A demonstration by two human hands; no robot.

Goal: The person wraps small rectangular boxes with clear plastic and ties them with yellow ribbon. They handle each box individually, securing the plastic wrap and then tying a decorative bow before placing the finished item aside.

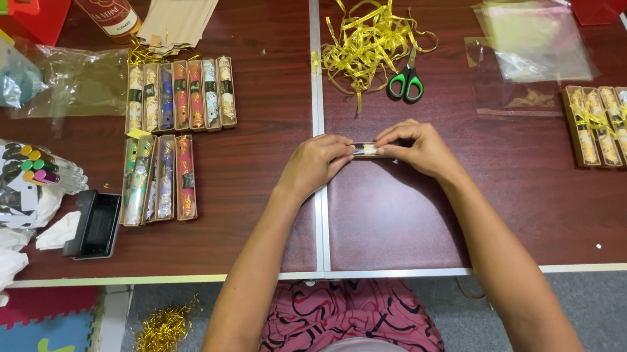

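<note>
left hand (318, 161): grasping one end of small box (365, 150)
right hand (415, 146): grasping other end
scissors (405, 82): beside yellow ribbon (367, 38), behind hands

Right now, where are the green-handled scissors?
In the head view, the green-handled scissors lie on the far right half of the table, at the right edge of the yellow ribbon pile, beyond the right hand.

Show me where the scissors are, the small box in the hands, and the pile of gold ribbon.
scissors (405, 83), head view, on the green handles.
small box (365, 150), head view, on the strip visible between left hand (318, 163) and right hand (413, 148).
gold ribbon pile (363, 39), head view, on the middle of the tangle.
</note>
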